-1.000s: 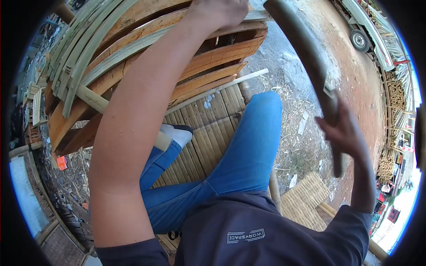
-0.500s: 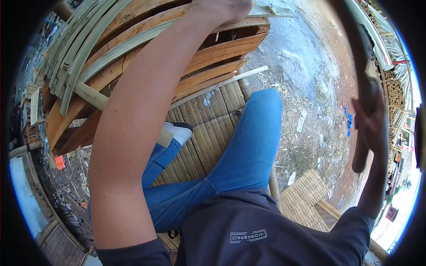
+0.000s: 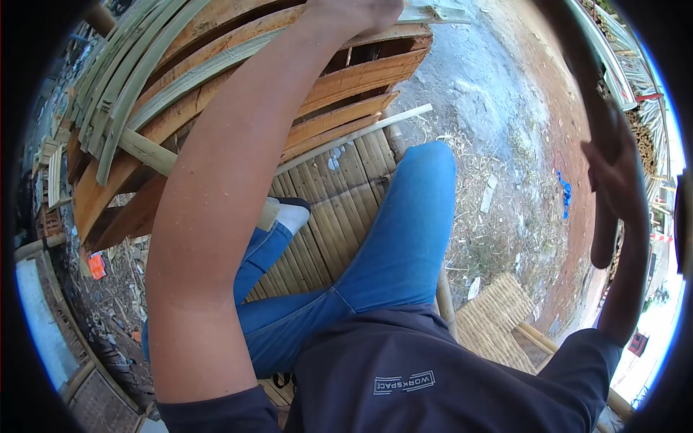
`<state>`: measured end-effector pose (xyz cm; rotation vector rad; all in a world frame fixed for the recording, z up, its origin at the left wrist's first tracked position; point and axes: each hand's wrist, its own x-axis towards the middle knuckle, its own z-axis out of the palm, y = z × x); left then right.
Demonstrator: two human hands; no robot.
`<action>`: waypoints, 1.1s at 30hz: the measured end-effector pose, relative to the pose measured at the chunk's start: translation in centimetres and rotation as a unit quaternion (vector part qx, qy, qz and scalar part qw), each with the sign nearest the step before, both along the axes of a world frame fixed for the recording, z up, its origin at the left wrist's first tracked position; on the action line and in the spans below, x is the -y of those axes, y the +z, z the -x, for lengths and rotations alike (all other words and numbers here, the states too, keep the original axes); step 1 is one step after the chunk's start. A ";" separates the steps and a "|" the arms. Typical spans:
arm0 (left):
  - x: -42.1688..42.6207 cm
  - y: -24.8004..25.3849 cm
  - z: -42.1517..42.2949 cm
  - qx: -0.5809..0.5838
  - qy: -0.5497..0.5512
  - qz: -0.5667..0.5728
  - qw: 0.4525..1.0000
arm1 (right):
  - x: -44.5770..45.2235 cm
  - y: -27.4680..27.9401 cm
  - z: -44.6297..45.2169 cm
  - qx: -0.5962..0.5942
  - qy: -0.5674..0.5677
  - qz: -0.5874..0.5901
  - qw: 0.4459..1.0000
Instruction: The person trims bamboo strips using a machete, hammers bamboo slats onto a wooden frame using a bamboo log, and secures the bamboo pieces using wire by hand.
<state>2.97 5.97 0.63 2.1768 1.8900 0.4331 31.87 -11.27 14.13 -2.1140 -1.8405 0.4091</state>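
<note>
My left hand is at the top edge of the view, partly cut off, with its fingers curled around a pale bamboo strip. That strip lies across a stack of curved orange-brown wooden boards. On the right, my right hand is closed around the handle of a long dark machete. The machete is raised, its rounded handle end pointing down and its far end running out of the top of the view. Several greenish bamboo strips lie over the boards at the left.
My legs in blue jeans rest on a bamboo slat platform. A woven bamboo mat is beside the right hip. Shavings litter the ground, where a blue scrap lies. Bundled poles stand at far right.
My right hand has moved outward to the right and slightly up with the machete. My left hand stays at the bamboo strip, and the view has shifted slightly.
</note>
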 end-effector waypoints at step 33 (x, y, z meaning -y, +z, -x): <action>0.6 0.3 0.0 -0.010 -0.014 -0.004 1.000 | -2.1 -1.4 -4.6 0.096 0.098 0.106 0.985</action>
